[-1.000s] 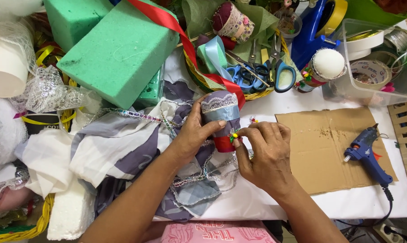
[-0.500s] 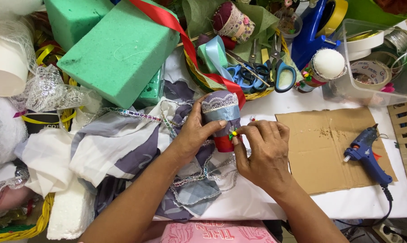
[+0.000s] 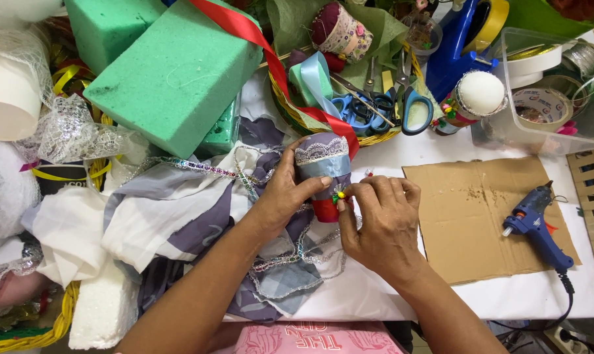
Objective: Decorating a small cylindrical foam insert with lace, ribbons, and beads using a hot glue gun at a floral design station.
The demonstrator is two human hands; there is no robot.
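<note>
My left hand point(image 3: 287, 190) wraps around a small cylinder-shaped craft piece point(image 3: 324, 164) covered in blue-grey fabric, with white lace at its top and red at its base. My right hand point(image 3: 382, 219) pinches a tiny yellow and green decoration point(image 3: 339, 195) against the piece's lower side. A sequin and bead trim point(image 3: 198, 167) trails off to the left over grey and white fabric scraps point(image 3: 159, 216).
Green foam blocks point(image 3: 172, 72) lie at the back left. A red ribbon point(image 3: 257, 39) runs to a wicker basket point(image 3: 375, 139) with blue scissors point(image 3: 375, 108). A cardboard sheet point(image 3: 474, 216) and blue glue gun point(image 3: 536, 226) lie right. A clear tub point(image 3: 507, 141) holds tape rolls.
My right hand's fingers have shifted slightly at the small decoration on the piece. The left hand keeps its hold.
</note>
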